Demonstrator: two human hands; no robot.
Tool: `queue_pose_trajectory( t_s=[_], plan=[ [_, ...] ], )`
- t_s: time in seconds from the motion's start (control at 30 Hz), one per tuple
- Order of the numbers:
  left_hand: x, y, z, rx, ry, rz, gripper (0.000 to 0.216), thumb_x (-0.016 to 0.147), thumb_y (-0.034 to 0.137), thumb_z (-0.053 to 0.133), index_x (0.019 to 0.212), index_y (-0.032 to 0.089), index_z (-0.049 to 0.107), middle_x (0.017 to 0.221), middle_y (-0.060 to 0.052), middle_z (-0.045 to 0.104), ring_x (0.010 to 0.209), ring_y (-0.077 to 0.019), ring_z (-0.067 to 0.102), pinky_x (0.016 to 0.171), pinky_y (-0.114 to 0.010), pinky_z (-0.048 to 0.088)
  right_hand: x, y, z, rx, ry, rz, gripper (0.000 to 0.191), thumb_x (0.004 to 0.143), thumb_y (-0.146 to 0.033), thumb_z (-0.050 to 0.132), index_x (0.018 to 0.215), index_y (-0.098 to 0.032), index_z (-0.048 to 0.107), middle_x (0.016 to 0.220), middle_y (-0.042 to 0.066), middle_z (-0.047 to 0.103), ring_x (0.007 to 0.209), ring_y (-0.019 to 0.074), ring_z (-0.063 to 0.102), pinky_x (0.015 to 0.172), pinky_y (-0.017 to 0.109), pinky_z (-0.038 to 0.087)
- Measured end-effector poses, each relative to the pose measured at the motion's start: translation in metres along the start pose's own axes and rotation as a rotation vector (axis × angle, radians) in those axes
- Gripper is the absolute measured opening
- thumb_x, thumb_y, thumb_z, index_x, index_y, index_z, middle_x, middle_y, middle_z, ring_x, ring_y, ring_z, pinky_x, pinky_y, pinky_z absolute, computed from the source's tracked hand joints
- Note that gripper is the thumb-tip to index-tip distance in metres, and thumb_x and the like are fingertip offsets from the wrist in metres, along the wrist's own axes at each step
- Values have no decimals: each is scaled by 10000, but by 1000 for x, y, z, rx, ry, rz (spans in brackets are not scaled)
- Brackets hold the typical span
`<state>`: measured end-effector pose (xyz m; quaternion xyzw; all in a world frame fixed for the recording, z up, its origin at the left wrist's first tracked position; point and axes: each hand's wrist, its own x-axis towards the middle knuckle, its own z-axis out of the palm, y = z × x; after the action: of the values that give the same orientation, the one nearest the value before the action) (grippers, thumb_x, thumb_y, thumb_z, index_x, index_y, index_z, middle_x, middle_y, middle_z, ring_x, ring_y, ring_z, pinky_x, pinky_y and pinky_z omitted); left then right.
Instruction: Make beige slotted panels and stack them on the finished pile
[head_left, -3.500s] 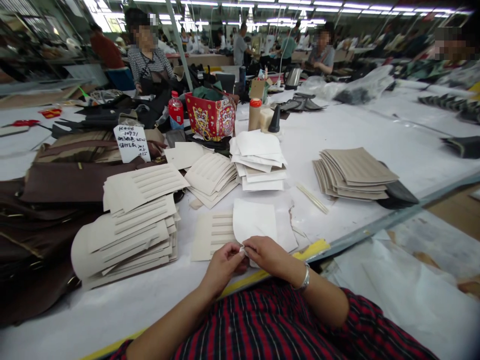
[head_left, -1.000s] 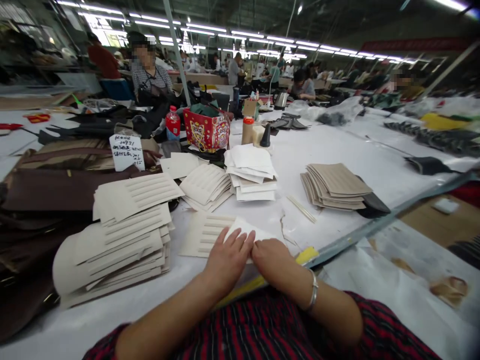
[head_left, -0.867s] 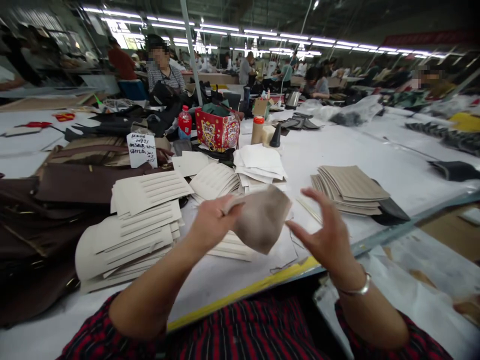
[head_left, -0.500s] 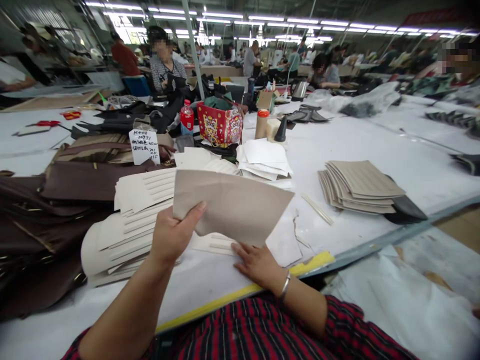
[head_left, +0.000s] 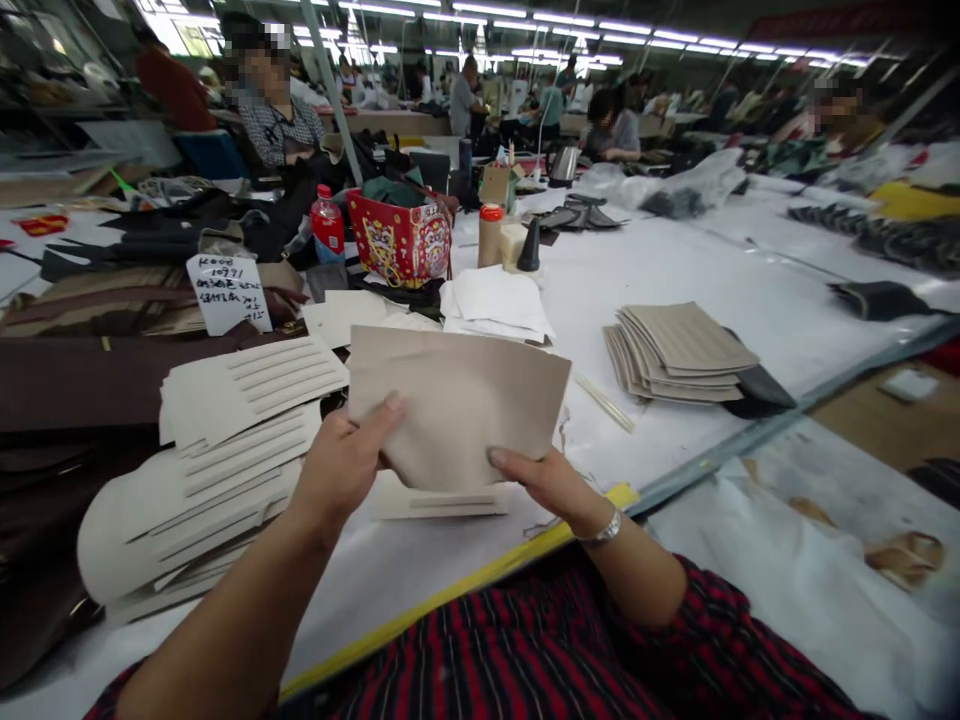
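A curved beige-grey panel (head_left: 457, 400), leather-like and smooth, is held up above the table between both hands. My left hand (head_left: 349, 455) pinches its left end, thumb on the near face. At the lower right edge my right hand (head_left: 551, 480) grips it, thumb also on the near face; the fingers behind are hidden. Under the panel lies a pale piece with raised strips (head_left: 442, 502), partly covered. To the left spreads a fanned stack of cream panels with ribs (head_left: 225, 480). A pile of ribbed beige panels (head_left: 679, 350) rests to the right on a dark piece.
Dark brown leather pieces (head_left: 112, 390) cover the left side. Behind stand a handwritten card (head_left: 229, 293), a red bottle (head_left: 327, 228), a red patterned box (head_left: 401, 240) and an orange-capped bottle (head_left: 490, 238). White sheets (head_left: 495, 305) and thin strips (head_left: 606, 403) lie nearby. Yellow tape (head_left: 450, 595) edges the table.
My right hand has risen from the strips on the table and taken hold of the panel's lower right edge. The view has turned somewhat to the right.
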<state>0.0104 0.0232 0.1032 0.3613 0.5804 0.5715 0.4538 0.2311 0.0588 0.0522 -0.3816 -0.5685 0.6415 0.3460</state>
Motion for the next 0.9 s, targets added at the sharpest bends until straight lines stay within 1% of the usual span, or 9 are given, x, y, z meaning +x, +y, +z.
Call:
queue_pose_trajectory(
  t_s=[0.1, 0.17, 0.27, 0.33, 0.43, 0.5, 0.57, 0.73, 0.9],
  plan=[
    [0, -24, -17, 180, -161, -172, 495, 647, 421, 659, 1037, 125, 577, 885, -73, 675, 844, -238, 621, 755, -347, 497, 0, 7, -3, 32, 34, 179, 389, 769, -436, 530, 1018, -140, 567, 897, 74, 635, 716, 179, 623, 584, 330, 565],
    [-4, -39, -29, 386, -223, -189, 509, 615, 419, 674, 1035, 152, 567, 909, -66, 672, 855, -247, 617, 760, -340, 487, -2, 17, -3, -38, 63, 206, 340, 787, -423, 502, 979, -150, 569, 848, 53, 631, 615, 147, 606, 525, 301, 554],
    [-9, -59, -39, 812, -101, -32, 489, 637, 461, 620, 1026, 169, 562, 922, -72, 661, 895, -285, 597, 774, -355, 460, -7, 32, -3, -252, 61, 176, 294, 805, -398, 474, 996, -186, 542, 846, 26, 624, 530, 104, 571, 491, 247, 509],
    [-8, -69, -41, 985, -41, 43, 469, 686, 471, 554, 1044, 168, 550, 917, -77, 655, 887, -286, 596, 761, -350, 453, -8, 38, -4, -415, 12, 181, 270, 810, -389, 460, 967, -189, 550, 819, 20, 626, 499, 89, 549, 468, 215, 464],
    [-1, -79, -40, 996, -92, 47, 454, 722, 449, 505, 1075, 164, 526, 947, -73, 650, 863, -260, 605, 733, -318, 458, -5, 39, -11, -628, -102, 212, 257, 804, -390, 456, 781, -167, 582, 599, -4, 587, 449, 90, 505, 444, 200, 396],
    [6, -85, -39, 962, -139, 37, 447, 720, 433, 504, 1077, 164, 521, 976, -68, 645, 867, -249, 604, 737, -306, 458, 0, 38, -18, -715, -159, 232, 270, 784, -390, 479, 665, -163, 565, 507, -15, 541, 438, 91, 483, 439, 198, 364],
    [12, -91, -38, 934, -166, 25, 433, 708, 425, 510, 1053, 164, 531, 987, -61, 644, 875, -244, 603, 751, -301, 457, 5, 36, -24, -752, -195, 274, 270, 755, -387, 512, 610, -161, 542, 503, -18, 530, 435, 85, 468, 431, 194, 346],
    [17, -104, -38, 869, -161, -60, 461, 664, 433, 532, 1036, 161, 526, 992, -60, 642, 889, -247, 601, 784, -330, 466, 17, 41, -32, -779, -269, 414, 266, 722, -385, 534, 579, -166, 486, 513, -27, 517, 422, 79, 472, 410, 183, 352],
    [16, -107, -38, 844, -149, -110, 458, 655, 422, 542, 1035, 166, 528, 959, -56, 651, 872, -248, 606, 785, -363, 476, 20, 46, -33, -832, -330, 421, 236, 716, -352, 533, 578, -165, 492, 528, -19, 545, 422, 80, 504, 412, 174, 365]
  ],
)
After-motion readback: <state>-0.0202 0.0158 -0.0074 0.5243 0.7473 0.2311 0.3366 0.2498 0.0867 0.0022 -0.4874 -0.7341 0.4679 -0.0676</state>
